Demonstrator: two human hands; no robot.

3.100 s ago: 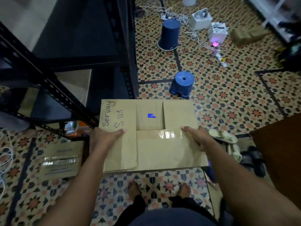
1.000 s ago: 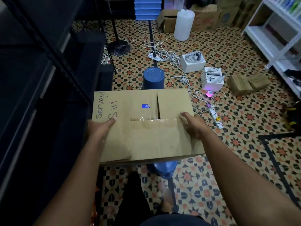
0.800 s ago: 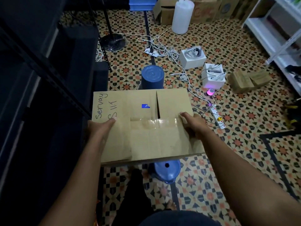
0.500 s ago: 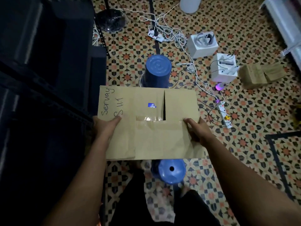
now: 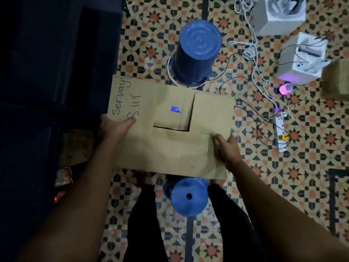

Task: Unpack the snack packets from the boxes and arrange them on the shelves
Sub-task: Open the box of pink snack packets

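Above patterned floor tiles (image 5: 311,176), left hand (image 5: 115,127) and right hand (image 5: 226,148) grip the cardboard box (image 5: 170,129) between them.

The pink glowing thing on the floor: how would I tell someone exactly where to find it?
Start at the cardboard box held by both hands, then look right across the patterned floor to the white power strip. Just beyond it, among tangled cables, sits the small rounded gadget, the only thing glowing pink.

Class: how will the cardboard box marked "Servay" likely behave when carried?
The cardboard box probably flexes, since its top flaps sit uneven. It looks bulky: the left hand and right hand hold opposite sides. Weight cannot be judged.
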